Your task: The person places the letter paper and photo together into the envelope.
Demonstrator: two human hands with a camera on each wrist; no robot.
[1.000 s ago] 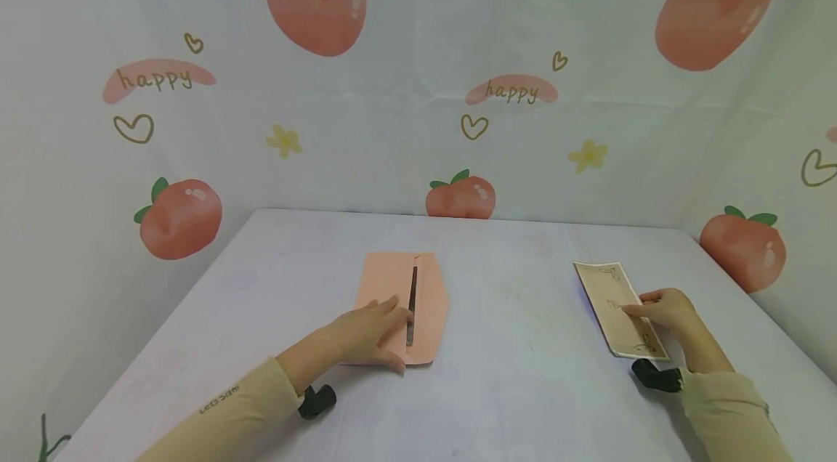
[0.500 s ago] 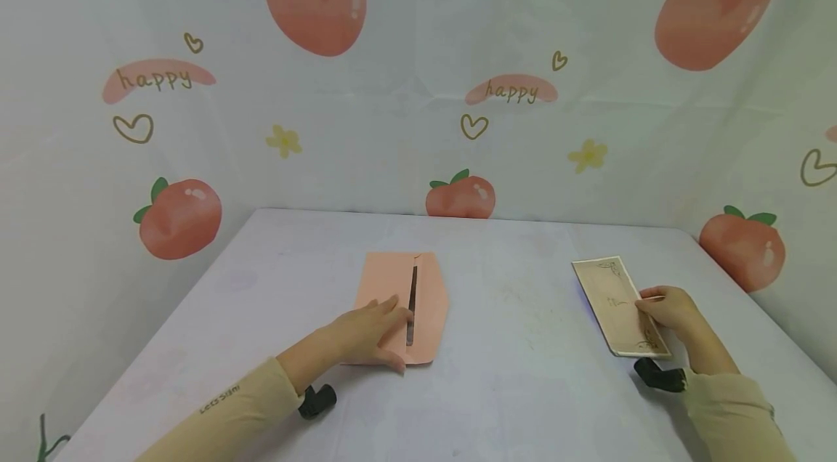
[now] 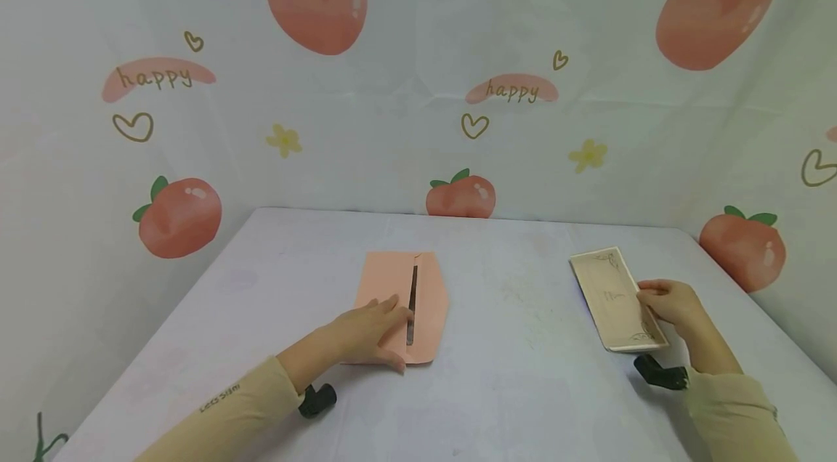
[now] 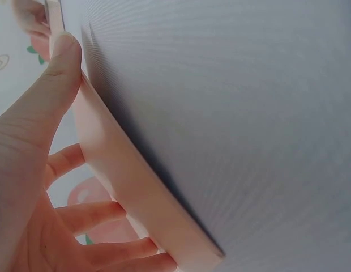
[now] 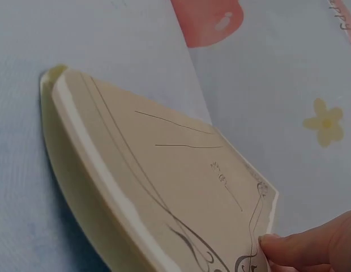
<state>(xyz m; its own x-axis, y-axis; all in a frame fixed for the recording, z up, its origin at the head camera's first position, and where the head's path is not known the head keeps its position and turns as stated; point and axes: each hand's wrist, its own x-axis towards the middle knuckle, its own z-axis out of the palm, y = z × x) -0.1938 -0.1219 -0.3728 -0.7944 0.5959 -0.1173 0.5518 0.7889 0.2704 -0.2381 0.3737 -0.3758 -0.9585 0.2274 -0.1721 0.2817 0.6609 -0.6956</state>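
Note:
In the head view a pink envelope [image 3: 384, 274] lies flat at the table's middle, its pointed flap [image 3: 433, 309] opened out to the right and a narrow dark strip [image 3: 413, 288] along the fold. My left hand [image 3: 371, 331] rests on its near part with fingers spread; the left wrist view shows the thumb [image 4: 65, 62] and fingertips against the envelope [image 4: 136, 181]. At the right, my right hand [image 3: 673, 306] pinches the right long edge of a beige card [image 3: 603, 291] with dark scroll decoration. The right wrist view shows the card [image 5: 147, 153] tilted, with a second layer beneath its face.
A white cloth covers the table [image 3: 510, 389]. Behind it hangs a white backdrop [image 3: 392, 120] printed with peaches, hearts and flowers. Black wrist cameras show below the left sleeve [image 3: 317, 401] and the right sleeve [image 3: 660, 375]. A dark green cord [image 3: 46, 444] shows at lower left.
My right thumb has slid from over the card's face to its right edge. The card has risen slightly and shifted away and left. My left hand and the envelope have not moved.

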